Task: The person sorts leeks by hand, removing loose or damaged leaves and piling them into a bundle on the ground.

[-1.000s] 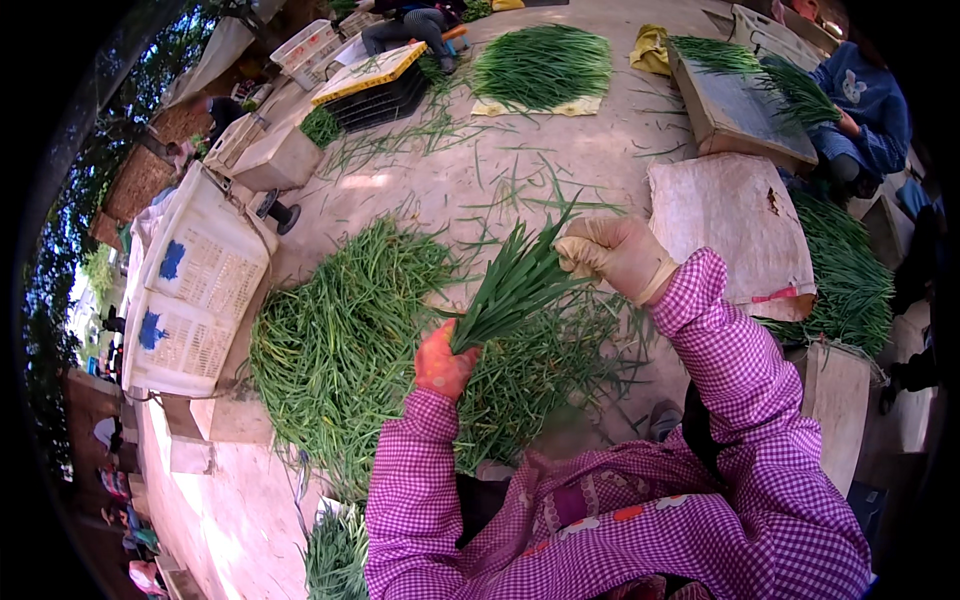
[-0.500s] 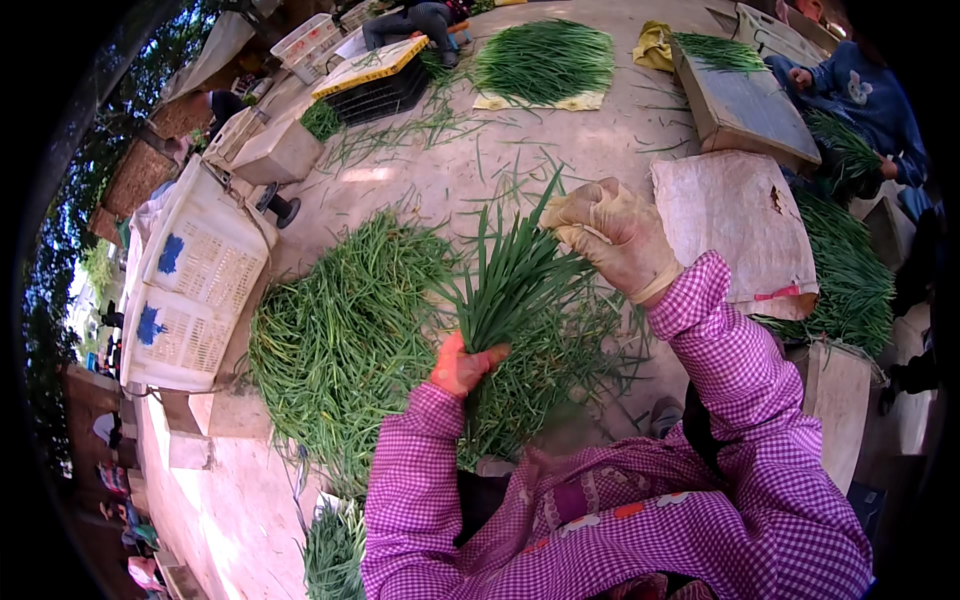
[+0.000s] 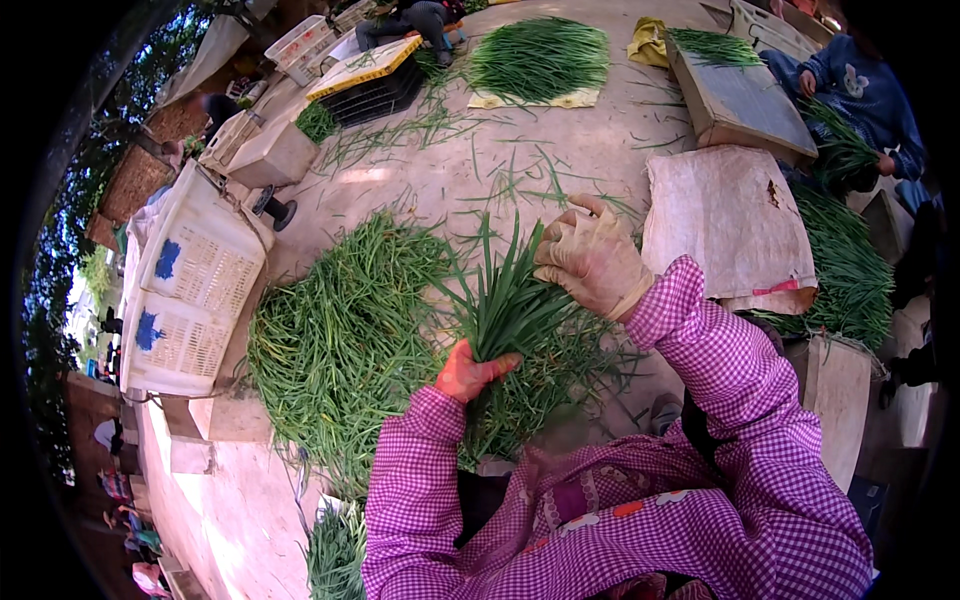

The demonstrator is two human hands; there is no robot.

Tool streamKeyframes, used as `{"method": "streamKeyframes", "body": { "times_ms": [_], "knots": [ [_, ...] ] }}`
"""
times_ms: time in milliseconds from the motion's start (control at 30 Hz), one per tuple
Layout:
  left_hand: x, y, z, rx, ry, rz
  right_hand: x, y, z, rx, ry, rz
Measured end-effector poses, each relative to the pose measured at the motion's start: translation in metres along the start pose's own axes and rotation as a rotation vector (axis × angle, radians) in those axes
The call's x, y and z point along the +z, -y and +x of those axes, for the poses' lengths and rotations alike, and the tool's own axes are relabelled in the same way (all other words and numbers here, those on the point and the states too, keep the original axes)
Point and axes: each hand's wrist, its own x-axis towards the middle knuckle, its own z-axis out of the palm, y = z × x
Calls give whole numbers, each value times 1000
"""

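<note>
My left hand [image 3: 470, 374], in an orange-red glove, is closed around the lower part of a bunch of garlic chives [image 3: 508, 310]. The green blades fan upward from the grip. Beside the upper right of the bunch is my right hand [image 3: 597, 257], in a thin pale glove. Its fingers are bent but apart, with the fingertips at the outer blades, and no blade shows gripped in them. A big loose heap of chives [image 3: 340, 345] lies on the ground to the left. More scattered chives [image 3: 555, 385] lie beneath the bunch.
A white plastic crate [image 3: 200, 290] stands at left. On the right lie a pale woven sack [image 3: 725, 225] and a chive pile [image 3: 845, 270]. Farther off are a black crate with a yellow rim [image 3: 375, 95] and a spread of chives [image 3: 540, 60]. A co-worker [image 3: 865, 100] holds chives at far right.
My right hand has dropped slightly and its fingers have spread from a pinch near the blade tips. The bunch has tipped lower, still held in my left hand.
</note>
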Motion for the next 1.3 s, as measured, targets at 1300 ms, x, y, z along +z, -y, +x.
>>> {"method": "streamKeyframes", "body": {
  "times_ms": [1300],
  "knots": [
    [6,1,-11,-7,190,-381,-16,-23,2,202,-18,27]
  ]
}}
